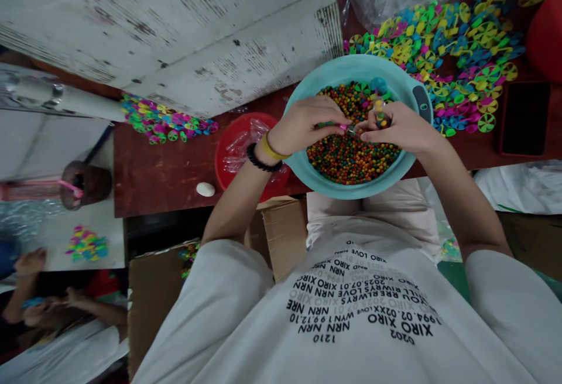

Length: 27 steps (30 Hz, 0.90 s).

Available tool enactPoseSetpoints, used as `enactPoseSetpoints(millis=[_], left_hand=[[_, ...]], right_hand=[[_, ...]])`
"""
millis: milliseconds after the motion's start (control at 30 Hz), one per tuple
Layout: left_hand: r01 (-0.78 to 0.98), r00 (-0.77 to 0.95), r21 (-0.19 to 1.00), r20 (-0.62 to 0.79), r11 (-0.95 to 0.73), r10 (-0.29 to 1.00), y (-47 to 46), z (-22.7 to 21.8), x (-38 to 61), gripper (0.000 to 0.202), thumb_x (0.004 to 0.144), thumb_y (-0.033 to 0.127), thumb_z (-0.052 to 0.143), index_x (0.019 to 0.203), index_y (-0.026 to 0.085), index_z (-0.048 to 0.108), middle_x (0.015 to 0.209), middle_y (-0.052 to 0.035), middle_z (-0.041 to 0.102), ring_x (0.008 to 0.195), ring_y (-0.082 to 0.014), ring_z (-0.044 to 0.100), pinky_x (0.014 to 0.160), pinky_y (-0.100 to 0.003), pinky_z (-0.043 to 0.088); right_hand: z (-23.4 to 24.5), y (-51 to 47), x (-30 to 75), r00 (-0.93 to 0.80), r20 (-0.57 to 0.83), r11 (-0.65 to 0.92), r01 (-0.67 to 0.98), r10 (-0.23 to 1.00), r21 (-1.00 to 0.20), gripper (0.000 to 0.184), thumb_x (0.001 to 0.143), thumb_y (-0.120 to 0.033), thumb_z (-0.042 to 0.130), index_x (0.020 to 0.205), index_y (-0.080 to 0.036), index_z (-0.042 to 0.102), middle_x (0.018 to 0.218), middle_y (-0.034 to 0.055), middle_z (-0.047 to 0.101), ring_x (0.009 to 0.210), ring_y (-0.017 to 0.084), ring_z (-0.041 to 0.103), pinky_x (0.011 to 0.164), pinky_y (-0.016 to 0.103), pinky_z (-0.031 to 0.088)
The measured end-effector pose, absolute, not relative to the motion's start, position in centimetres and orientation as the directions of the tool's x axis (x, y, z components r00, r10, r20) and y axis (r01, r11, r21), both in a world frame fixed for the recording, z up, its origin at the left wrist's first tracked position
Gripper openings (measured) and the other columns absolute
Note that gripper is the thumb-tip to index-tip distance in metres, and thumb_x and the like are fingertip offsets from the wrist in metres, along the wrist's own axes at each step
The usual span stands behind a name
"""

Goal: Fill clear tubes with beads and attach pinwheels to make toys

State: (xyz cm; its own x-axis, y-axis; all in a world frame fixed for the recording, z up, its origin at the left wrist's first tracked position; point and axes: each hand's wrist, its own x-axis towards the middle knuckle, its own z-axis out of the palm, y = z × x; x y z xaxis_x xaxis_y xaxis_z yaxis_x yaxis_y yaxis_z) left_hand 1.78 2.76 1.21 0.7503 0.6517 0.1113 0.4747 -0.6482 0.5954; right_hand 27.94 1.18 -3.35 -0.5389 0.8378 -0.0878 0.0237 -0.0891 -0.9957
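My left hand point(311, 119), with a yellow band and a black beaded bracelet at the wrist, pinches a small pink and green plastic piece point(343, 127). In my right hand point(401, 129), closed fingers hold a clear plastic tube point(381, 113) with coloured beads inside. The pink end of the piece meets, or nearly meets, a clear end by my right fingertips; fingers partly hide the contact. Both hands are above a light blue basin point(351, 191) holding many small multicoloured beads point(351, 164). Some green and blue plastic pieces point(369, 86) lie on the beads at the back.
Left of the basin stands a red bowl point(225, 164) of clear plastic tubes. Colourful plastic parts point(465, 50) and a dark phone point(524, 117) lie to the right. Another pile point(167, 120), a white egg-shaped object point(205, 189) and a large white box point(197, 21) are leftward. Another person point(65, 325) sits lower left.
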Motion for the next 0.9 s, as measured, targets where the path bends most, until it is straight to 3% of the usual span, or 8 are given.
enactPoseSetpoints(millis=[167,300,400,500,567,667,800,900], left_hand=[[0.194,0.901,0.330,0.312,-0.924,0.301,1.9,5.4,1.7,0.028,0.108,0.029,0.058,0.126,0.041,0.076,0.120,0.0050,0.083,0.114,-0.0175,0.077,0.116,-0.044,0.051],[0.387,0.799,0.443,0.277,-0.809,0.534,1.3,5.6,0.1,0.017,0.099,0.044,0.074,0.116,0.042,0.079,0.112,0.0081,0.082,0.123,-0.0207,0.074,0.128,-0.051,0.043],[0.513,0.526,0.510,0.449,-0.690,0.722,-0.3,3.6,0.1,0.037,0.082,0.057,0.089,0.109,0.035,0.077,0.114,0.0022,0.079,0.135,-0.0286,0.066,0.135,-0.058,0.031],[0.459,-0.025,0.654,0.686,-0.601,0.727,-2.5,1.0,2.5,0.058,0.085,0.062,0.084,0.131,0.032,0.066,0.137,-0.0046,0.068,0.141,-0.0293,0.059,0.132,-0.054,0.036],[0.309,-0.188,0.837,0.519,-0.451,0.834,-3.5,-0.1,4.6,0.056,0.096,0.066,0.070,0.138,0.032,0.058,0.137,-0.0058,0.067,0.135,-0.0261,0.064,0.122,-0.049,0.048],[0.256,-0.072,0.944,0.233,-0.208,0.970,-3.7,-0.2,6.5,0.054,0.104,0.071,0.052,0.142,0.032,0.056,0.128,-0.0068,0.072,0.135,-0.0258,0.066,0.113,-0.047,0.056],[0.221,0.066,0.957,0.176,-0.186,0.982,-3.3,1.6,6.8,0.060,0.108,0.072,0.033,0.152,0.032,0.047,0.138,-0.0089,0.071,0.147,-0.0279,0.059,0.108,-0.048,0.060],[0.126,0.094,0.985,0.108,-0.119,0.990,-3.7,2.3,7.2,0.067,0.110,0.069,0.010,0.150,0.029,0.046,0.150,-0.0101,0.065,0.149,-0.0248,0.058,0.108,-0.046,0.061]], right_hand=[[-2.6,0.6,28.3,-0.732,-0.221,-0.477,-0.158,0.644,-0.865,0.059,0.063,-0.043,0.101,0.066,-0.023,0.046,0.063,-0.0064,0.050,0.063,0.012,0.061,0.060,0.025,0.050],[-1.7,-0.7,27.6,-0.739,-0.176,-0.523,-0.267,0.650,-0.810,0.062,0.064,-0.046,0.102,0.065,-0.023,0.045,0.061,-0.0082,0.048,0.054,0.008,0.051,0.052,0.022,0.047],[-1.1,-1.5,26.5,-0.617,-0.083,-0.394,-0.387,0.782,-0.834,0.064,0.066,-0.048,0.101,0.064,-0.023,0.042,0.065,-0.0051,0.054,0.065,0.012,0.062,0.062,0.025,0.054],[-1.0,-2.1,25.4,-0.429,-0.001,-0.190,-0.399,0.904,-0.897,0.063,0.069,-0.053,0.098,0.063,-0.024,0.043,0.071,-0.0021,0.060,0.094,0.022,0.075,0.087,0.037,0.061],[-0.8,-2.6,24.8,-0.343,0.041,-0.075,-0.320,0.938,-0.944,0.060,0.071,-0.054,0.097,0.063,-0.024,0.045,0.071,-0.0014,0.058,0.111,0.028,0.075,0.102,0.043,0.057],[0.1,-3.3,24.2,-0.333,0.034,-0.059,-0.265,0.942,-0.962,0.061,0.072,-0.059,0.094,0.065,-0.025,0.043,0.072,-0.0005,0.058,0.113,0.028,0.074,0.101,0.044,0.058],[1.6,-4.3,24.2,-0.484,-0.058,-0.246,-0.336,0.873,-0.909,0.070,0.071,-0.070,0.088,0.066,-0.026,0.034,0.077,0.0010,0.065,0.090,0.024,0.073,0.078,0.041,0.062],[2.1,-4.7,24.1,-0.405,-0.014,-0.130,-0.261,0.914,-0.956,0.067,0.076,-0.070,0.084,0.065,-0.027,0.034,0.075,0.0011,0.062,0.099,0.027,0.074,0.085,0.042,0.062]])
